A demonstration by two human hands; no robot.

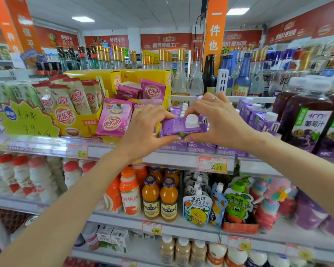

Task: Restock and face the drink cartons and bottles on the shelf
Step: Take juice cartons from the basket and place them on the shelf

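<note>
A small purple drink carton [178, 126] with a white screw cap is held at the front of the upper shelf [123, 153]. My left hand [145, 130] grips its left end, thumb below and fingers on top. My right hand [218, 120], with a ring on one finger, grips its right end. Behind and to the right stand rows of the same purple cartons [258, 118]. Large dark grape-juice bottles [308, 120] stand at the far right of that shelf.
Yellow display boxes with pink and cream sachets [112, 120] fill the shelf's left half. Glass bottles [197, 78] line the top behind. The shelf below holds white yoghurt bottles [23, 174], orange juice bottles [160, 197] and drink pouches [197, 209]. Price tags [213, 165] hang on the rails.
</note>
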